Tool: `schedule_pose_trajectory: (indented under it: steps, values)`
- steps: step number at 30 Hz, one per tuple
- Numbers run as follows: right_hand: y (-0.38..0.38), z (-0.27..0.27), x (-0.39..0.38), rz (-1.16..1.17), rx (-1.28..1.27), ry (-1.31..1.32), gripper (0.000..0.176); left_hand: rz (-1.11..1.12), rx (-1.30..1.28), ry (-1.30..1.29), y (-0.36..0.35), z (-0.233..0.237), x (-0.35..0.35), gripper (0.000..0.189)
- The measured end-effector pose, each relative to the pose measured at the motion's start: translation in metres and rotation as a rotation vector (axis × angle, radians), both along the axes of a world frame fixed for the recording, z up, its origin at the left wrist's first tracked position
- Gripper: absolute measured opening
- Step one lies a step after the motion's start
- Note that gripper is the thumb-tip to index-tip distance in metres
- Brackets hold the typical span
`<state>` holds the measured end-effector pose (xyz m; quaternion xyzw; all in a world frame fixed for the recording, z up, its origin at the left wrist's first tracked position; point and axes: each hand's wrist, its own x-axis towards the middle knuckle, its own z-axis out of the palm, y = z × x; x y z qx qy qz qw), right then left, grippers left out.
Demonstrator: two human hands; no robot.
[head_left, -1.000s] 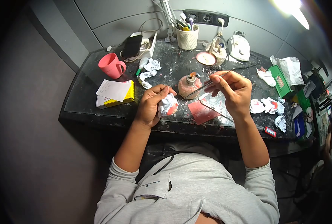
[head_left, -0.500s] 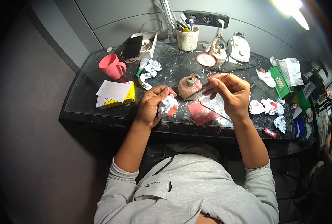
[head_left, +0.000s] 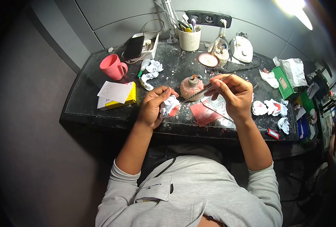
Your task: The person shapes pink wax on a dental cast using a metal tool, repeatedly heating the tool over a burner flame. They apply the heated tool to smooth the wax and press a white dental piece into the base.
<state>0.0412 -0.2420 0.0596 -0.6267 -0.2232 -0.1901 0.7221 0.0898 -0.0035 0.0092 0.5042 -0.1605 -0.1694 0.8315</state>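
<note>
My left hand (head_left: 153,107) grips a white plaster model with pink wax (head_left: 170,106) just above the front of the dark worktop (head_left: 81,102). My right hand (head_left: 234,94) pinches a thin metal wax tool (head_left: 198,93) like a pen; its tip points left and down toward the model, passing in front of a pink spirit burner (head_left: 192,86). A flat pink wax sheet (head_left: 204,113) lies on the worktop below the tool, between both hands.
A pink mug (head_left: 113,67), a yellow box under papers (head_left: 117,95), a phone (head_left: 133,47), a white cup of tools (head_left: 189,38), a round pink dish (head_left: 208,59), a white device (head_left: 241,48), a green box (head_left: 282,82) and crumpled tissues (head_left: 270,107) crowd the worktop.
My right hand has drifted slightly down and left, bringing the tool tip nearer the model. My left hand has stayed put.
</note>
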Motion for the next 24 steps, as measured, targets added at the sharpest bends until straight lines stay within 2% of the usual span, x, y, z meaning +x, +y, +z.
schedule_pose_trajectory:
  steps: [3, 8, 11, 13, 15, 17, 24]
  values:
    - [0.0, 0.001, -0.001, -0.011, -0.005, -0.004, 0.014, -0.085, -0.023, 0.005, 0.004, 0.001, 0.001, 0.024]
    - [-0.005, 0.003, -0.001, 0.0, 0.024, 0.007, 0.013, -0.022, -0.029, 0.013, 0.001, -0.002, 0.002, 0.024]
    - [-0.019, 0.009, 0.004, -0.111, 0.065, -0.019, 0.016, 0.067, -0.053, 0.06, -0.004, -0.001, 0.001, 0.025]
    - [-0.025, 0.014, 0.005, -0.268, 0.074, -0.009, 0.018, 0.109, -0.071, 0.086, -0.003, -0.002, 0.001, 0.026]
    - [-0.034, 0.015, 0.007, -0.351, 0.104, 0.007, 0.017, 0.036, -0.092, -0.05, 0.005, -0.008, 0.005, 0.027]
    - [-0.039, 0.017, 0.007, -0.429, 0.12, 0.004, 0.017, 0.122, -0.118, -0.038, 0.005, -0.011, 0.006, 0.028]
    - [-0.053, 0.017, 0.003, -0.424, 0.162, 0.006, 0.019, 0.126, 0.017, -0.262, 0.018, -0.002, 0.009, 0.029]
